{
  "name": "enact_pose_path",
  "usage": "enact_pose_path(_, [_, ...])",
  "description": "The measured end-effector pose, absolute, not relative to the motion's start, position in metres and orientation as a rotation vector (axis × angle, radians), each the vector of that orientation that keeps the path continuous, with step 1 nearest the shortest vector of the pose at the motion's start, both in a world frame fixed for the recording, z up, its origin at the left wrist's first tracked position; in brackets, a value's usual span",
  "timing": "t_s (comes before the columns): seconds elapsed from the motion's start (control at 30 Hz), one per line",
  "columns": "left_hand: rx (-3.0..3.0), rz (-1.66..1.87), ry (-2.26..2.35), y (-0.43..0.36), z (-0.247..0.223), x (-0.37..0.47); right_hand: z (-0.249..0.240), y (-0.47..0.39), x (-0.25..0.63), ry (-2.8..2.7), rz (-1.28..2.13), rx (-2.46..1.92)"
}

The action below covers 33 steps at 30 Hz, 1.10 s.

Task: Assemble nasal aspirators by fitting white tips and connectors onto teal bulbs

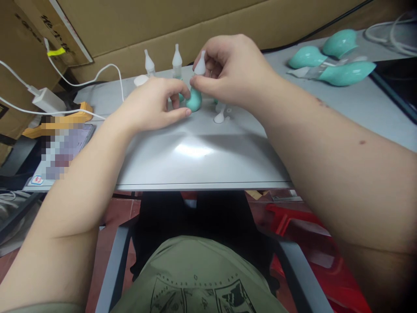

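Observation:
A nasal aspirator with a teal bulb and a clear-white tip stands upright on the desk. My right hand grips its upper part between thumb and fingers. Around the lower bulb, the thumb and curled fingers of my left hand are closed. Behind my hands stand two more upright aspirators, one with a white tip and one with a similar tip; their lower parts are mostly hidden. A small white tip piece sits on the desk below my right hand.
Several teal aspirators lie at the back right, near a coiled white cable. On the left are a phone, a yellow-orange object and a white charger. A cardboard wall rises behind the desk.

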<state>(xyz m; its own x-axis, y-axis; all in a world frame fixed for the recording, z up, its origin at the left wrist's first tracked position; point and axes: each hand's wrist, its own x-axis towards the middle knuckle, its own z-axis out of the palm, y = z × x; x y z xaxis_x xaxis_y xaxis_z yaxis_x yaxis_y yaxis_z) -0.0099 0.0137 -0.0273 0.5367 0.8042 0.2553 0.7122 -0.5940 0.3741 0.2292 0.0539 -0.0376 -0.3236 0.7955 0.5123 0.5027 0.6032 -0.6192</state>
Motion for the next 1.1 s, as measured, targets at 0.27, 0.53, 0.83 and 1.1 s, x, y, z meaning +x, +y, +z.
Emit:
enact_pose_path(0.27, [2.547, 0.526, 1.259, 0.017, -0.027, -0.012, -0.034, 0.048, 0.231, -2.040, 0.462, -1.108])
enact_pose_path(0.53, [2.536, 0.447, 1.290, 0.010, -0.022, -0.007, -0.034, 0.046, 0.238, -2.071, 0.458, -1.117])
enact_pose_path(0.83, [2.556, 0.394, 1.295, 0.009, -0.021, -0.006, -0.030, 0.041, 0.235, -2.092, 0.466, -1.172])
enact_pose_path(1.1, [2.538, 0.383, 1.295, 0.008, -0.021, -0.006, -0.026, 0.036, 0.235, -2.155, 0.493, -1.242])
